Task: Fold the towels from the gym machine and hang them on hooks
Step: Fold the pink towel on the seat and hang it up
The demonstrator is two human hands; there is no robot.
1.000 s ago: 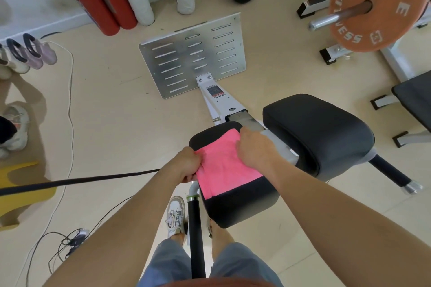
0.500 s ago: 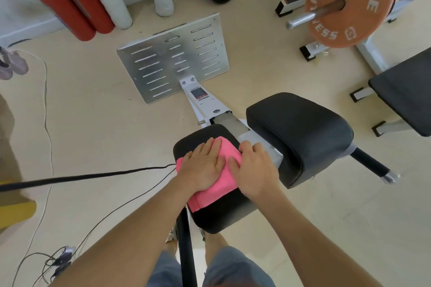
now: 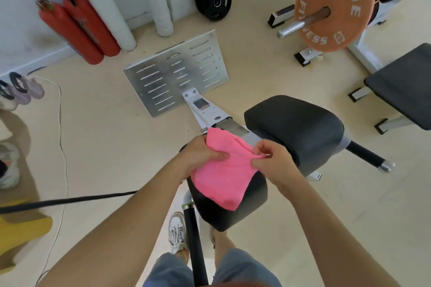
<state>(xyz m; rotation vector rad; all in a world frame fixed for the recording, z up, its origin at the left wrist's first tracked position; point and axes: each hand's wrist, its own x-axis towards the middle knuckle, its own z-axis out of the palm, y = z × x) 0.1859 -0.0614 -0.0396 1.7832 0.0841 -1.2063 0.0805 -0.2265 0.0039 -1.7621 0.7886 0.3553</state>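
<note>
Drooping pink towel, folded, fuzzy.

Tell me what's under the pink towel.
A black pad sits below the towel, which the left hand grips and the right hand pinches. The pad's top is covered, so contact cannot be seen.
</note>
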